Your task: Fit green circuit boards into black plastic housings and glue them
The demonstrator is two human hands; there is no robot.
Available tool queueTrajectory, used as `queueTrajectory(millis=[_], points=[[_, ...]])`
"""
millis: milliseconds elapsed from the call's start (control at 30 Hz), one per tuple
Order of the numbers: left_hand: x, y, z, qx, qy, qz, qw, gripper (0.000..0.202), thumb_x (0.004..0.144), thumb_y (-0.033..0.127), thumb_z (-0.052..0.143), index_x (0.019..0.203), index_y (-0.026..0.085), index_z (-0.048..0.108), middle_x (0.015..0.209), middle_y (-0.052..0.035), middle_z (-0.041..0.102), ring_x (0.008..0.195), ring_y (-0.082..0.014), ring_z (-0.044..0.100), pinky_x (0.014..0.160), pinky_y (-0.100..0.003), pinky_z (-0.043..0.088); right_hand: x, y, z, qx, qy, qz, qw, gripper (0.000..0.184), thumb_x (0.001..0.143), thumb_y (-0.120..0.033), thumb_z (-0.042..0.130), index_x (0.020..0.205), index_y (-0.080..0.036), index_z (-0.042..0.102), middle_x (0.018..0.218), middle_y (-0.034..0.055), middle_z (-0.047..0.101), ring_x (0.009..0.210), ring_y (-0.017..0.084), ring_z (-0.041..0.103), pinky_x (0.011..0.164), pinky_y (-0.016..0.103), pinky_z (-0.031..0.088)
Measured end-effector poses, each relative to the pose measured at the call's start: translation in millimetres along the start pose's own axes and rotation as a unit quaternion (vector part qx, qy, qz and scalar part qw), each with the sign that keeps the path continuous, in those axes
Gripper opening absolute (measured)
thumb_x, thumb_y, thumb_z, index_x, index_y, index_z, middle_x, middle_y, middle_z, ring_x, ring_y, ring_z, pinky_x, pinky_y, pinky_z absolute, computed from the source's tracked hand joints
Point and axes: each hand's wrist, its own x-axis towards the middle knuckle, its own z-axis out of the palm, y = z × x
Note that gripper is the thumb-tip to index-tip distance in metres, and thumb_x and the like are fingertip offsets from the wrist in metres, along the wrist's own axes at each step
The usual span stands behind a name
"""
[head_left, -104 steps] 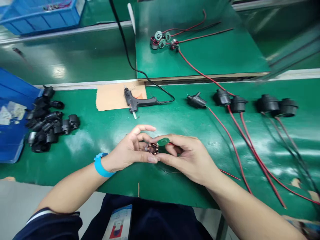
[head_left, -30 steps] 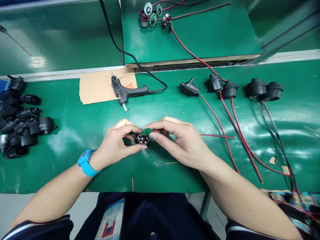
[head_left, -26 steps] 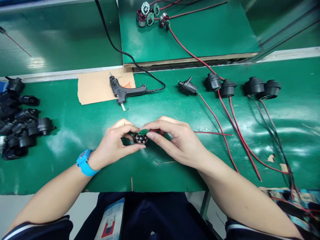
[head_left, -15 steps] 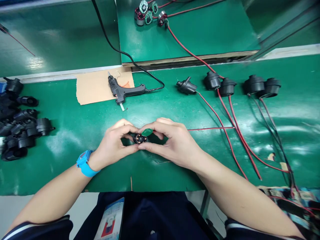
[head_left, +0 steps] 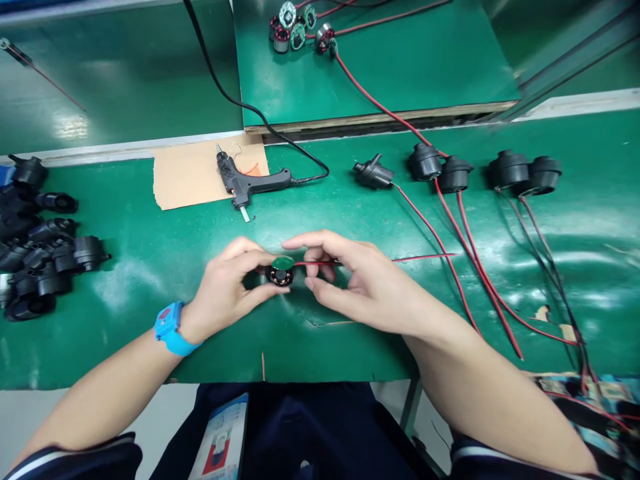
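Note:
My left hand (head_left: 225, 287) pinches a small round black motor housing (head_left: 278, 275) just above the green mat. A small green round circuit board (head_left: 283, 263) sits tilted on top of the housing. From the board a thin red wire (head_left: 400, 259) runs off to the right. My right hand (head_left: 360, 280) is beside the housing. Its index finger stretches over the board's edge and its other fingers curl round the wire.
A black glue gun (head_left: 250, 181) lies on brown cardboard (head_left: 190, 175) behind my hands. A pile of black housings (head_left: 40, 247) lies at the left. Several wired black units (head_left: 450, 175) stand at the right with red and black leads. Bare motor cores (head_left: 295, 30) sit on the raised board.
The green board has come down from beside the housing onto its top. My right fingers have loosened and spread, and the red wire now lies straighter to the right.

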Motion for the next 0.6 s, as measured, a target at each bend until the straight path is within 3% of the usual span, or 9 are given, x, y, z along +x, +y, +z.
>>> queueTrajectory(millis=[100, 300, 400, 600], points=[[0.7, -1.0, 0.1, 0.026, -0.042, -0.004, 0.999, 0.027, 0.085, 0.031, 0.077, 0.107, 0.020, 0.066, 0.097, -0.0040, 0.061, 0.085, -0.0152, 0.063, 0.075, -0.028, 0.058, 3.9, 3.8, 1.7, 0.033, -0.010, 0.022, 0.999, 0.040, 0.088, -0.017, 0.060, 0.127, -0.021, 0.057, 0.077, -0.0040, 0.048, 0.067, 0.011, 0.047, 0.060, 0.024, 0.040], [-0.1, -2.4, 3.8, 0.058, -0.052, 0.042, 0.996, 0.024, 0.090, 0.029, 0.072, 0.111, 0.020, 0.064, 0.120, -0.0094, 0.067, 0.109, -0.0214, 0.067, 0.094, -0.033, 0.057, 9.3, 11.2, 8.8, 0.048, 0.009, 0.044, 0.998, 0.036, 0.083, -0.020, 0.067, 0.119, -0.022, 0.060, 0.071, -0.0073, 0.036, 0.062, 0.009, 0.037, 0.056, 0.023, 0.031], [-0.1, -3.3, 4.5, 0.060, -0.078, 0.060, 0.993, 0.023, 0.094, 0.028, 0.067, 0.115, 0.020, 0.064, 0.115, -0.0080, 0.072, 0.107, -0.0198, 0.070, 0.092, -0.031, 0.057, 10.6, 11.3, 9.8, 0.033, 0.009, 0.052, 0.998, 0.039, 0.079, -0.016, 0.071, 0.116, -0.023, 0.060, 0.070, -0.0084, 0.037, 0.063, 0.009, 0.038, 0.058, 0.023, 0.032], [0.8, -5.1, 5.8, 0.104, -0.074, 0.085, 0.988, 0.021, 0.096, 0.030, 0.063, 0.111, 0.016, 0.065, 0.110, -0.0100, 0.074, 0.099, -0.0205, 0.073, 0.081, -0.028, 0.059, 14.9, 9.0, 12.0, -0.014, 0.026, 0.070, 0.997, 0.043, 0.072, -0.017, 0.076, 0.110, -0.022, 0.057, 0.070, -0.0092, 0.041, 0.061, 0.008, 0.038, 0.056, 0.023, 0.032]])
